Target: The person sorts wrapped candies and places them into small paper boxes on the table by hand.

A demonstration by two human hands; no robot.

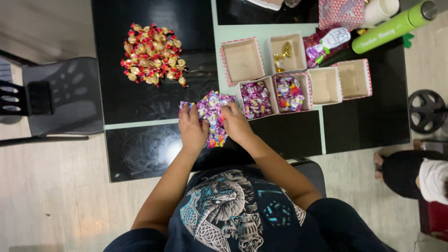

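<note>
A heap of purple-wrapped candies (212, 112) lies on the black table (140, 98) right in front of me. My left hand (192, 128) rests on the heap's left side, fingers spread over the wrappers. My right hand (235, 122) presses on its right side. Whether either hand grips a candy I cannot tell. Just beyond stand two small open boxes filled with the same candies (255, 99) (289, 93). Empty boxes (241, 60) (325, 85) (354, 78) sit around them, and one box holds a gold-wrapped piece (283, 55).
A pile of red-and-gold wrapped candies (152, 54) lies at the far left of the table. A green bottle (394, 27), a patterned pouch (340, 13) and a purple packet (322, 45) sit at the far right. A grey chair (60, 95) stands left; another person's leg (406, 170) is at the right.
</note>
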